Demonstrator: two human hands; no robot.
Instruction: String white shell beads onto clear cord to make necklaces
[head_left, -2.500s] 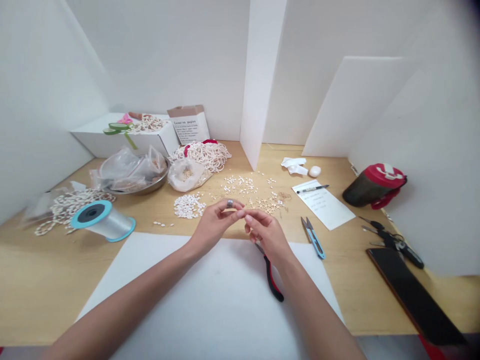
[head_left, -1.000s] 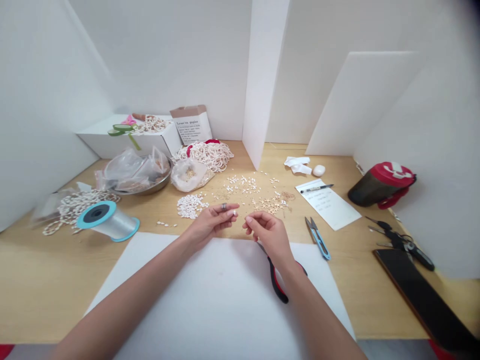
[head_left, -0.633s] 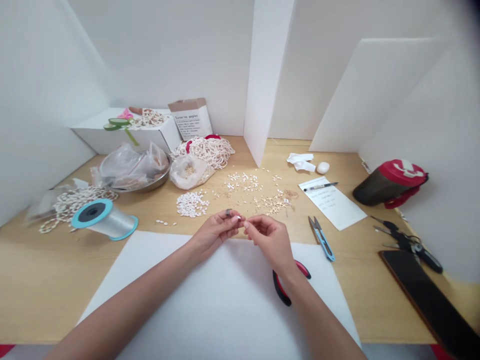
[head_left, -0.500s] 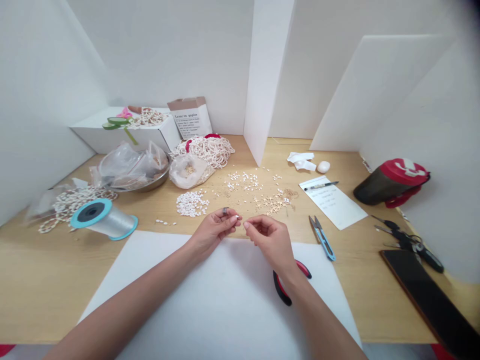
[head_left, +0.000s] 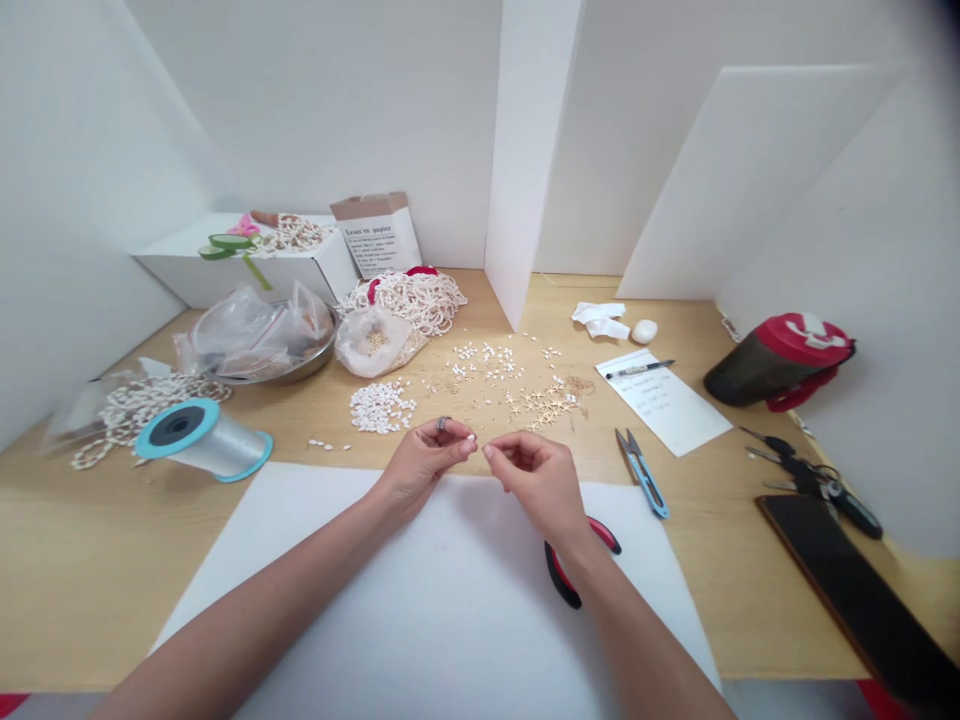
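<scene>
Fingers [head_left: 459, 436] of left hand [head_left: 424, 465] pinch tiny white shell [head_left: 472, 438].

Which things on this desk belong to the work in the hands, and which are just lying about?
In use: left hand, right hand, small white shell, heap of white shells, starfish charms.
Lying about: red-handled pliers, clear thread spool, blue-handled snips, notepad.

Left hand [head_left: 424, 465] and right hand [head_left: 538, 482] now parted, both pliers handles [head_left: 561, 583] showing
</scene>
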